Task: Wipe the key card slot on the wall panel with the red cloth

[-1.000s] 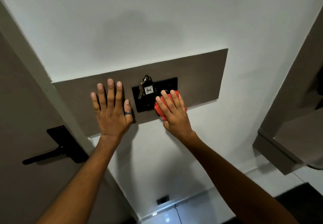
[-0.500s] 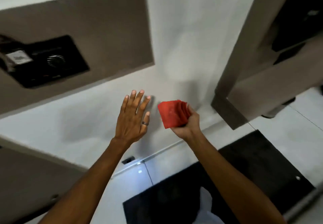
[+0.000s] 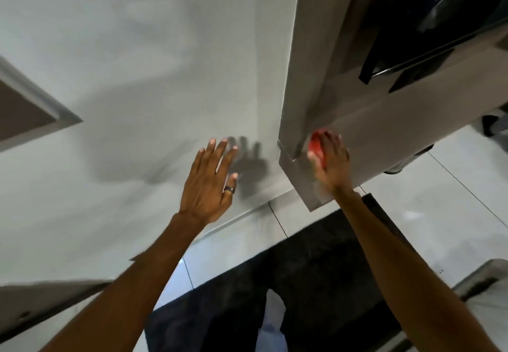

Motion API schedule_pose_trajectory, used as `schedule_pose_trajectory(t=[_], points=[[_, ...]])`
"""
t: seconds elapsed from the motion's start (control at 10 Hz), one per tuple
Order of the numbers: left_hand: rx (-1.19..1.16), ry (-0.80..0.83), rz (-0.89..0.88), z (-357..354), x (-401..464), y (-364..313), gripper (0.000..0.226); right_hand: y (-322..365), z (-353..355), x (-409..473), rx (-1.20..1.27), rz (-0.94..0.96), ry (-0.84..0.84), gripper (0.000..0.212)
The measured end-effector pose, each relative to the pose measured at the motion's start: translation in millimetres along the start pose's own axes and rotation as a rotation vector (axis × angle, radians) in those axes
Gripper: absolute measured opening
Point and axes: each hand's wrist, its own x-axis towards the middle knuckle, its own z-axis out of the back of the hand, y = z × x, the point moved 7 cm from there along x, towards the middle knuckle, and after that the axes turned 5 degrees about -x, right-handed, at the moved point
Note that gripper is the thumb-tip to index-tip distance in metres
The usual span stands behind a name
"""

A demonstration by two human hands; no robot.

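Observation:
My right hand (image 3: 331, 159) holds the red cloth (image 3: 316, 147) and presses it against the lower front of a grey cabinet (image 3: 384, 137) on the right. Only a small red patch of the cloth shows past the fingers. My left hand (image 3: 210, 181), with a dark ring on one finger, is spread open just in front of the white wall (image 3: 137, 77), holding nothing. Only a brown corner of the wall panel (image 3: 24, 112) shows at the left edge. The black key card slot is out of view.
The grey cabinet juts out from the wall on the right, with a dark opening (image 3: 428, 16) near the top. A black mat (image 3: 316, 269) lies on the pale tiled floor (image 3: 439, 200) below. A door edge (image 3: 41, 305) crosses the lower left.
The view has swung right and down, off the wall panel. My right hand carried the red cloth from the black slot plate to the grey cabinet. My left hand left the panel.

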Motion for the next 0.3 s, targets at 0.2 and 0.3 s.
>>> schedule_pose_trajectory(t=[0.2, 0.3], points=[[0.091, 0.066, 0.054, -14, -14, -13, 0.064, -15, -45, -8, -0.398, 0.081, 0.150, 0.090], [0.106, -0.016, 0.036, 9, -12, -17, 0.064, 12, -31, -14, -0.345, 0.142, -0.002, 0.086]])
